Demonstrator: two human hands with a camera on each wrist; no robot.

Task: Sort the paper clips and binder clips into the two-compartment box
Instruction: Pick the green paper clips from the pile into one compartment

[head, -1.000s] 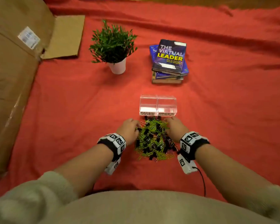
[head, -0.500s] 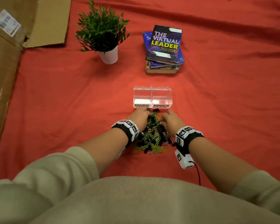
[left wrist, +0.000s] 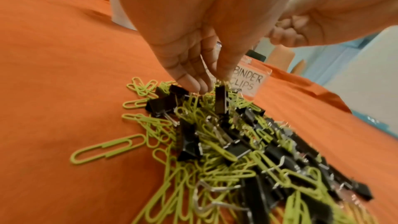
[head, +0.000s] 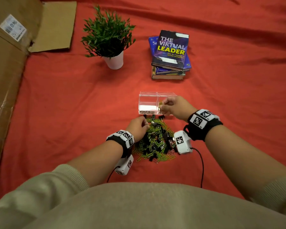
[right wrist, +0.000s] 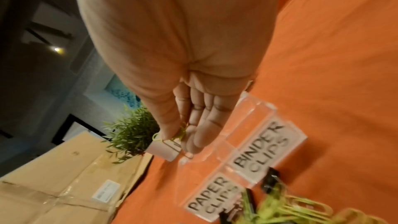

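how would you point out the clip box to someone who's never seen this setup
On the red cloth, look just beyond the pile of clips. The box is clear, with two compartments and handwritten labels, unlike the books and potted plant farther back.

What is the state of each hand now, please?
Left hand: fingertips down in the pile of green paper clips and black binder clips; grip cannot be told.
Right hand: pinching green paper clips.

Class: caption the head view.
Right hand pinches green paper clips over clear two-compartment box; left hand picks from pile.
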